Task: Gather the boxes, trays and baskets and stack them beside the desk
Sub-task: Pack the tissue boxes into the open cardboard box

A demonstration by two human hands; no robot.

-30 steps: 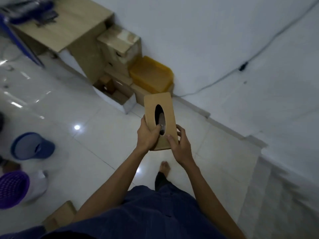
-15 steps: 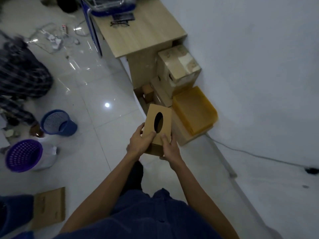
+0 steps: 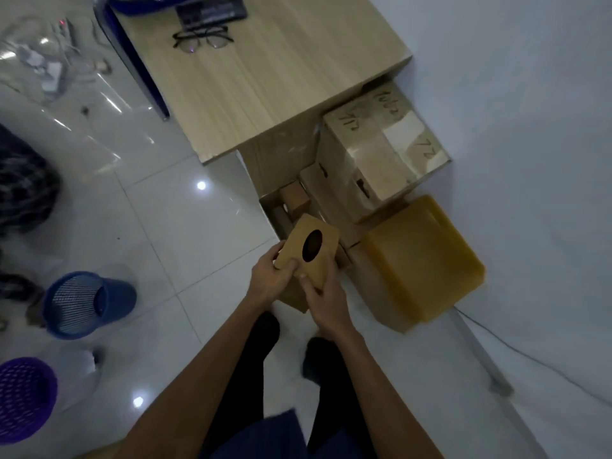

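Cardboard, plain brown: a small box with an oval hole (image 3: 326, 250) in its top face, held in the air at frame centre, above the floor tiles and tilted with its far end toward 1 o'clock.

- Left hand (image 3: 268, 283): grasps the box's near-left edge. The thumb lies on the top face just short of the hole, and the fingers are underneath, out of sight.
- Right hand (image 3: 326, 301): grasps the near-right corner, thumb on top, fingers wrapped below.
- Judgement: the two-handed grip at the near end keeps the far end free, so it can be led into the pile first.

Pile beside the desk (image 3: 281, 87), at 12 to 2 o'clock from the hands:
- A large taped carton (image 3: 381, 160) against the wall at 1 o'clock, resting on lower cardboard.
- A yellow tray (image 3: 424, 263) at 3 o'clock, upside down on a flat carton (image 3: 372, 293).
- An open carton (image 3: 291, 202) at 12 o'clock with small boxes inside.

The held box hangs just in front of that open carton and touches nothing. The heaviest piece sits at the wall and the smaller ones in front, probably to keep the pile steady.

Not yet gathered:
- A blue mesh basket (image 3: 86, 304) on its side at 9 o'clock.
- A purple basket (image 3: 23, 394) at 8 o'clock. Both are well apart from the pile.

Step in hand (judgement): setting this box down, probably in the open carton or on top of it. The task looks roughly half done.

Risk: a box this light could slide off a sloped surface.

Spectacles (image 3: 201, 39) lie on the desk at 11 o'clock.
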